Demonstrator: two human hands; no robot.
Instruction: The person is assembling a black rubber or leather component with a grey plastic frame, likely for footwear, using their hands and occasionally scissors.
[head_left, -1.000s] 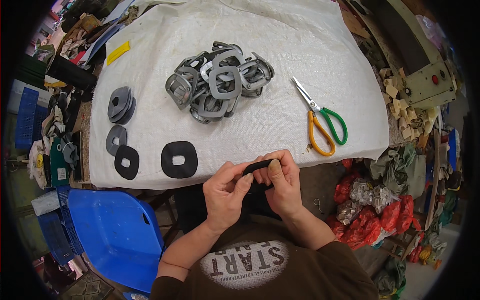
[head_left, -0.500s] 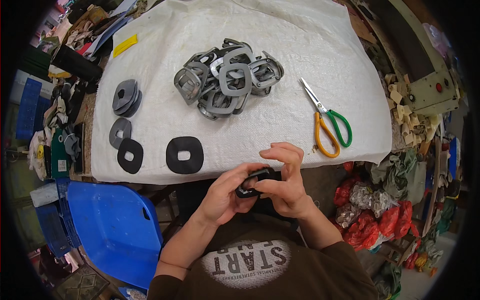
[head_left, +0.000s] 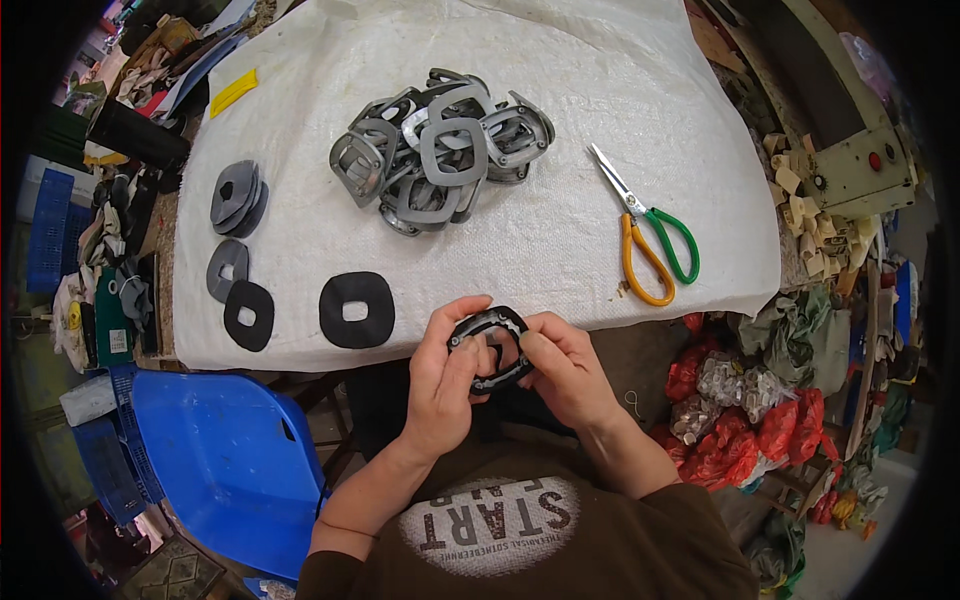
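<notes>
Just beyond the table's near edge, both hands hold a rounded-square frame (head_left: pixel 509 375) with a black covering and grey metal parts on its inner side. My left hand (head_left: pixel 443 378) grips its left rim, thumb on the inner edge. My right hand (head_left: pixel 568 372) pinches the right rim between thumb and fingers. Left of the hands lies a flat black rounded-square piece (head_left: pixel 374 323) with a central hole. Farther left, a second black piece (head_left: pixel 262 318) overlaps a grey one (head_left: pixel 216 272), below a stack of grey pieces (head_left: pixel 243 205).
A pile of grey metal frames (head_left: pixel 430 155) lies on the white sheet (head_left: pixel 540 250). Scissors (head_left: pixel 632 207) with orange and green handles rest at right. A yellow strip (head_left: pixel 233 93) lies far left. A blue plastic chair (head_left: pixel 200 450) stands near left, red bags (head_left: pixel 715 455) near right.
My right hand's raised fingers have come down and closed on the frame's right rim. The frame has turned, so its open middle and metal inner side now show.
</notes>
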